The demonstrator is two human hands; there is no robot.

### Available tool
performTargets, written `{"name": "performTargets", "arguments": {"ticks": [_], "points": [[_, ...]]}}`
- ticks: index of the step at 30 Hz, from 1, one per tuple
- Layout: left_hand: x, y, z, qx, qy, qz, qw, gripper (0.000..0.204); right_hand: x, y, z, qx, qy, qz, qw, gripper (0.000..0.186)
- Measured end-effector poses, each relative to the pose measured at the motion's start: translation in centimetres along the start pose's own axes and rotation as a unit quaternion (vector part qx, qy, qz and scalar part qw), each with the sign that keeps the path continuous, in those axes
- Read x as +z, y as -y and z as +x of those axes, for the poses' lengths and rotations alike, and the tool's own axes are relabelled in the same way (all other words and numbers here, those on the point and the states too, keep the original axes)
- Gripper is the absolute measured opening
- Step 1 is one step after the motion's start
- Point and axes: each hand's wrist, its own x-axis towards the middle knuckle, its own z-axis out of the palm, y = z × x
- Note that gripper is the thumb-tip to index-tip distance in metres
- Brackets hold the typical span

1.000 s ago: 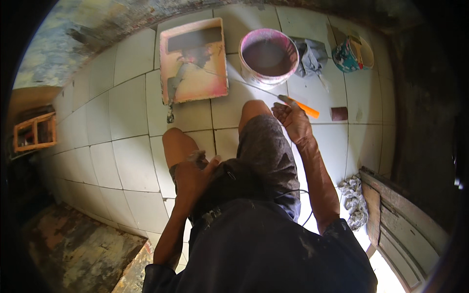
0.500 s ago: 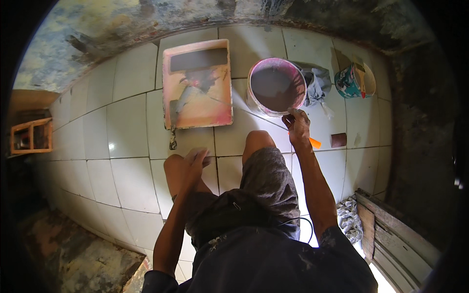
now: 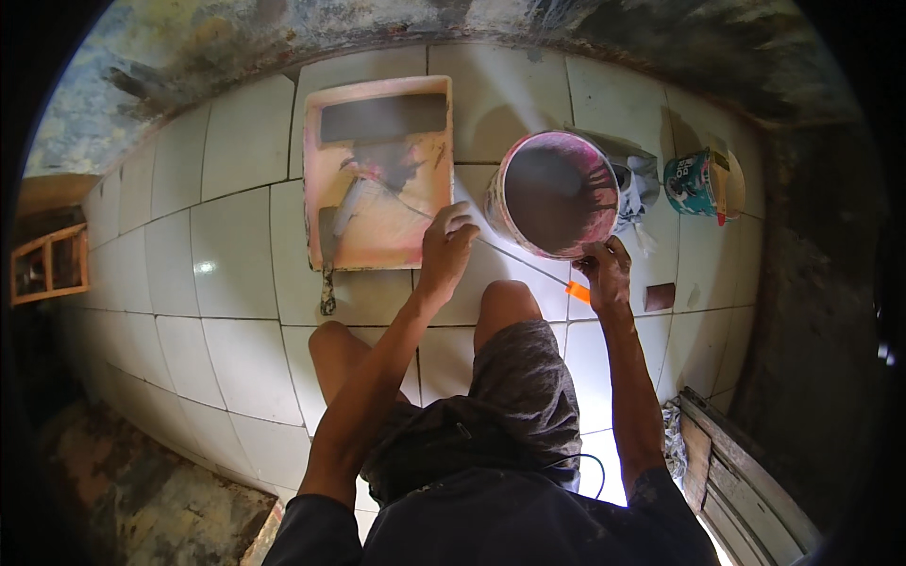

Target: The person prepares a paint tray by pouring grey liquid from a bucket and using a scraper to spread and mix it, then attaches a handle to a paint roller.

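My right hand (image 3: 607,271) grips the near rim of a bucket (image 3: 496,203) of grey paint, which leans slightly on the tiles. My left hand (image 3: 447,250) is over the tray's near right corner, fingers loosely curled and apart, with nothing visibly held. Under it runs the thin metal rod of a small paint roller (image 3: 349,206); whether my fingers touch the rod cannot be told. The roller's head lies in the pink-stained paint tray (image 3: 447,141), and its orange handle (image 3: 578,292) is beside my right hand. A paint-crusted brush (image 3: 327,283) rests over the tray's near left edge.
Right of the bucket lie a crumpled grey plastic bag (image 3: 637,189) and a small brown sandpaper piece (image 3: 660,297). A teal tub (image 3: 687,184) with a brush stands farther right. A stained wall (image 3: 425,21) borders the tiles at the back; wooden boards (image 3: 746,481) lie at lower right.
My left hand has risen from near my left knee to the tray's near right corner. My right hand has tightened around the rim, and the bucket now tilts a little.
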Motion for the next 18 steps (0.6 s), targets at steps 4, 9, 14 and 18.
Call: {"name": "performTargets", "arguments": {"ticks": [4, 9, 14, 18], "points": [[-3.4, 4.4, -1.6, 0.062, -0.113, 0.038, 0.991, 0.034, 0.1, 0.0, 0.0, 0.009, 0.006, -0.001, 1.0, 0.012], [-4.7, 4.0, -3.5, -0.027, -0.11, -0.025, 0.993, 0.031, -0.6, 0.1, 0.3, 0.014, -0.009, -0.007, 1.0, 0.012], [-0.4, 1.1, -1.3, -0.109, -0.007, -0.158, 0.981, 0.037, -1.6, -0.6, 1.1, 0.005, 0.016, -0.026, 1.0, 0.015], [1.5, -0.5, 0.3, -0.113, 0.029, -0.141, 0.983, 0.045, -1.1, 0.6, 0.6, 0.026, 0.031, -0.035, 0.999, 0.015]]}}
